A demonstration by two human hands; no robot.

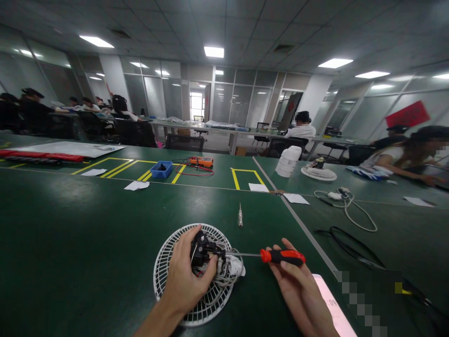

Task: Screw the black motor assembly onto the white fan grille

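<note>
A round white fan grille (162, 271) lies on the green table in front of me, with a black fan motor assembly (199, 250) and coiled white cable (228, 276) on top. My left hand (189, 269) is wrapped round the black motor assembly. In my right hand (294, 281) is a red and black screwdriver (284, 256), held by its handle between thumb and fingers. Its shaft points left and its tip reaches the motor assembly; the exact contact point is too small to make out. A small clear-handled screwdriver (240, 217) lies beyond the grille.
A phone (335, 309) lies beside my right forearm. Farther back are a blue bin (162, 170), an orange multimeter (201, 162), a white plastic housing (288, 161) and another fan grille (318, 173). Cables (351, 206) lie to the right, where a person (403, 159) sits.
</note>
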